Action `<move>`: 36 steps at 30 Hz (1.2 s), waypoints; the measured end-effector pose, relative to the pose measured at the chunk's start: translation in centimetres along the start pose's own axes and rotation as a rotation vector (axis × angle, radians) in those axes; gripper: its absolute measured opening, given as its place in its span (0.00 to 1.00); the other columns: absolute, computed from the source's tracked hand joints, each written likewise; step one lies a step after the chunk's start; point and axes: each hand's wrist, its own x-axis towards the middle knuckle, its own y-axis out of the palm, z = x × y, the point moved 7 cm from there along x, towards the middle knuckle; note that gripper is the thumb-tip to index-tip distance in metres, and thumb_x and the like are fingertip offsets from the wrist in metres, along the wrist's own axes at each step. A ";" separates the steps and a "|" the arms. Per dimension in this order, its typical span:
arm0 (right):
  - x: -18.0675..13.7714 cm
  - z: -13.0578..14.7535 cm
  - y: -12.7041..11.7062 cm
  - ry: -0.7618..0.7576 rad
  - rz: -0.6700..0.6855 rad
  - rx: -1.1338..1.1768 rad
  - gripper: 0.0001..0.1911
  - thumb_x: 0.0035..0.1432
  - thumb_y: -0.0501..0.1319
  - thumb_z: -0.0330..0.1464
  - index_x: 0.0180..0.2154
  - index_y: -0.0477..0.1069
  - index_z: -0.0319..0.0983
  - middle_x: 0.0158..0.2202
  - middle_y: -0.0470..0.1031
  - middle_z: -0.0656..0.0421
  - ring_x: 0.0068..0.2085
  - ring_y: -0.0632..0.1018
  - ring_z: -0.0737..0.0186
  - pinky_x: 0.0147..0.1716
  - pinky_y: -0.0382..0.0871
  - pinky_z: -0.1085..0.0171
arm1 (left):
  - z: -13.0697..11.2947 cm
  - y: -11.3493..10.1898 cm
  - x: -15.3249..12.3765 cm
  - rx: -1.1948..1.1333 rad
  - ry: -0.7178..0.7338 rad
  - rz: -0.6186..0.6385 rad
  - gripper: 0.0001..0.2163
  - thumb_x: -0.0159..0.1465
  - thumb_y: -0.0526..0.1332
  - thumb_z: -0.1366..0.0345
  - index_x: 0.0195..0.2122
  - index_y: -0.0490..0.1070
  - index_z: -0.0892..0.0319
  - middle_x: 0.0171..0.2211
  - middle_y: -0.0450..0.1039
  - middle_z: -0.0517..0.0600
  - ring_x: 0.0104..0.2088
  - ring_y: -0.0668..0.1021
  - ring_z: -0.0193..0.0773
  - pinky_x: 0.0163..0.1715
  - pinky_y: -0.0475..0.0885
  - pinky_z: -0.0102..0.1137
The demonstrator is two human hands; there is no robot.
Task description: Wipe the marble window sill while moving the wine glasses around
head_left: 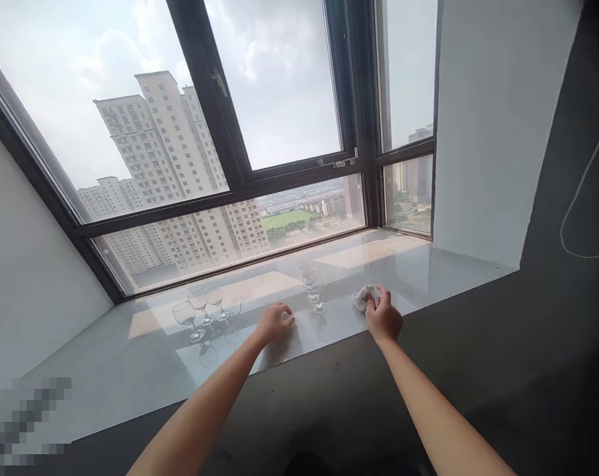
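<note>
My right hand has its fingers closed round a crumpled white cloth at the sill's front part. Left of it, my left hand hovers at the sill with curved fingers, thumb and forefinger apart, and nothing visible between them. Between my hands stand clear stemmed glasses, the nearest glass upright with the others overlapping behind it. Farther left, three more stemmed glasses are grouped upright, the front one closest to the edge. Neither hand touches a glass.
The glossy grey window sill reflects the light and ends in a front edge below my hands. Behind it rises a dark-framed window with metal handles. White walls flank the sill. A beaded cord hangs at the far right.
</note>
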 end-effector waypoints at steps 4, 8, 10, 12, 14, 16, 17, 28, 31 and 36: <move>0.2 -0.5 0.5 -0.006 -0.053 -0.049 0.24 0.64 0.52 0.44 0.57 0.62 0.41 0.34 0.78 0.54 0.30 0.75 0.57 0.28 0.54 0.65 | 8.6 -7.0 -5.6 0.164 -0.343 -0.270 0.12 0.62 0.53 0.61 0.27 0.72 0.57 0.31 0.75 0.52 0.34 0.74 0.39 0.33 0.62 0.30; 0.3 -0.7 0.7 -0.010 -0.052 -0.051 0.24 0.63 0.52 0.45 0.57 0.63 0.42 0.34 0.78 0.54 0.30 0.75 0.56 0.28 0.56 0.64 | 17.0 -12.9 -11.7 0.124 -0.778 -0.478 0.15 0.62 0.51 0.55 0.26 0.71 0.55 0.29 0.76 0.53 0.32 0.74 0.44 0.28 0.61 0.31; 0.3 -0.7 0.6 0.000 -0.049 -0.054 0.25 0.63 0.52 0.46 0.57 0.63 0.42 0.35 0.78 0.53 0.31 0.76 0.56 0.29 0.57 0.63 | 19.8 -14.5 -13.7 0.064 -0.918 -0.527 0.17 0.61 0.51 0.50 0.26 0.71 0.55 0.30 0.76 0.54 0.31 0.75 0.45 0.27 0.61 0.32; 0.2 -0.6 0.5 0.010 -0.045 -0.057 0.25 0.63 0.52 0.46 0.57 0.62 0.41 0.36 0.78 0.53 0.31 0.76 0.56 0.29 0.58 0.63 | 21.7 -15.1 -14.7 -0.011 -0.974 -0.569 0.18 0.60 0.51 0.47 0.30 0.71 0.55 0.32 0.77 0.54 0.31 0.76 0.45 0.26 0.63 0.32; 0.2 -0.5 0.5 0.011 -0.037 -0.058 0.25 0.63 0.51 0.46 0.58 0.62 0.42 0.37 0.78 0.52 0.32 0.76 0.56 0.29 0.59 0.63 | 22.8 -15.0 -14.5 -0.077 -0.956 -0.576 0.18 0.58 0.55 0.46 0.37 0.71 0.56 0.35 0.78 0.53 0.31 0.77 0.43 0.26 0.64 0.31; 0.2 -0.3 0.4 0.011 -0.025 -0.057 0.25 0.64 0.50 0.46 0.58 0.62 0.42 0.38 0.78 0.52 0.32 0.77 0.56 0.29 0.59 0.64 | 23.6 -14.3 -13.6 -0.109 -0.913 -0.547 0.20 0.54 0.61 0.49 0.42 0.70 0.58 0.36 0.78 0.53 0.31 0.77 0.42 0.26 0.65 0.30; 0.2 -0.2 0.3 0.014 -0.017 -0.057 0.25 0.64 0.50 0.45 0.58 0.61 0.42 0.38 0.78 0.52 0.32 0.77 0.56 0.29 0.58 0.64 | 24.0 -13.9 -13.1 -0.114 -0.897 -0.531 0.21 0.53 0.62 0.51 0.43 0.70 0.58 0.36 0.77 0.53 0.31 0.77 0.42 0.27 0.65 0.30; 0.2 0.0 0.4 0.000 -0.013 -0.062 0.23 0.66 0.50 0.43 0.59 0.61 0.42 0.37 0.79 0.54 0.32 0.77 0.58 0.27 0.55 0.66 | 24.5 -11.5 -10.7 -0.086 -0.821 -0.359 0.14 0.54 0.60 0.51 0.20 0.69 0.56 0.19 0.71 0.49 0.25 0.73 0.43 0.25 0.59 0.30; 0.2 -0.1 0.5 -0.005 -0.015 -0.063 0.23 0.66 0.50 0.43 0.58 0.61 0.42 0.37 0.79 0.55 0.33 0.77 0.58 0.28 0.55 0.66 | 19.9 -9.4 -9.4 -0.111 -0.593 -0.251 0.15 0.55 0.60 0.53 0.18 0.69 0.57 0.20 0.71 0.48 0.26 0.73 0.41 0.26 0.58 0.29; 0.2 -0.1 0.4 -0.003 -0.024 -0.079 0.24 0.65 0.49 0.44 0.58 0.61 0.41 0.37 0.78 0.54 0.33 0.77 0.57 0.28 0.56 0.65 | 11.6 -4.6 -7.4 -0.111 -0.274 -0.138 0.15 0.61 0.54 0.56 0.21 0.68 0.59 0.22 0.72 0.48 0.26 0.72 0.36 0.28 0.57 0.28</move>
